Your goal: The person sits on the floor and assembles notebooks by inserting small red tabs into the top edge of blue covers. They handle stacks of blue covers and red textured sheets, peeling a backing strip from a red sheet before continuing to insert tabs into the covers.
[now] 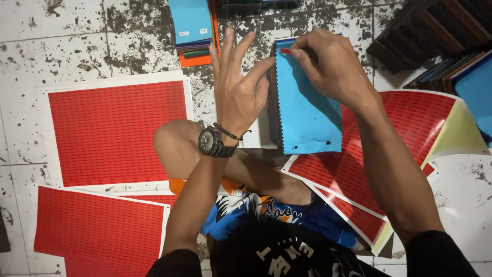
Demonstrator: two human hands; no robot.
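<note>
A stack of fabric swatches with a light blue piece (307, 107) on top lies on the floor in front of me. My right hand (330, 66) pinches a small red sticker (285, 51) at the top left corner of the blue swatch. My left hand (238, 84) hovers beside the stack's left edge, fingers spread, thumb tip near the blue piece, holding nothing. A dark wristwatch and a cord bracelet sit on my left wrist.
Red sticker sheets lie on the speckled tile floor: one (118, 131) at left, one (97, 233) at lower left, several (410, 123) under my right arm. Another swatch stack (192, 28) sits at top centre, dark stacks (435, 36) at top right. My bent knee (174, 141) is below the left hand.
</note>
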